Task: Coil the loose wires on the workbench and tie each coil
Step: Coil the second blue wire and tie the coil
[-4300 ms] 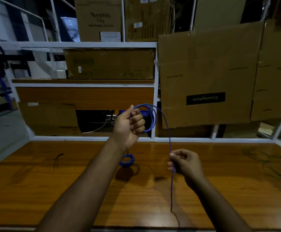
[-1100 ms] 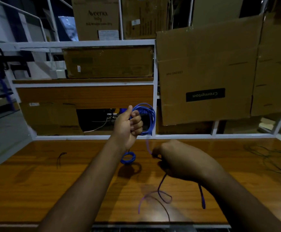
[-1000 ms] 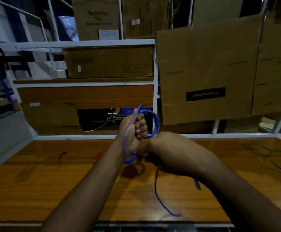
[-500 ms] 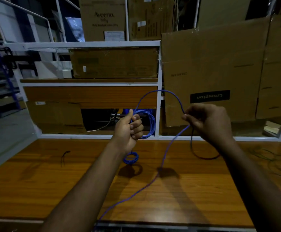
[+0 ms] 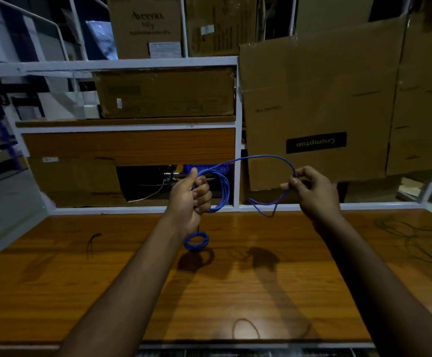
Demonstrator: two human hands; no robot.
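My left hand (image 5: 190,195) grips a coil of blue wire (image 5: 223,188), held up above the wooden workbench (image 5: 106,292). From the coil a loose strand arcs to the right to my right hand (image 5: 312,190), which pinches it between thumb and fingers. The short free end hangs in a loop below that hand. A small finished blue coil (image 5: 196,240) lies on the bench under my left wrist. A tangle of dark green wire (image 5: 415,240) lies at the bench's right side.
A short black wire piece (image 5: 92,242) lies at the left of the bench. A white-framed shelf (image 5: 132,63) with cardboard boxes stands behind the bench, and a large Crompton box (image 5: 315,112) hangs over its right bay.
The long strand that trailed down across the bench has been drawn up. My right hand sits slightly lower, with only a short end dangling below it. My left hand stays put with the coil.
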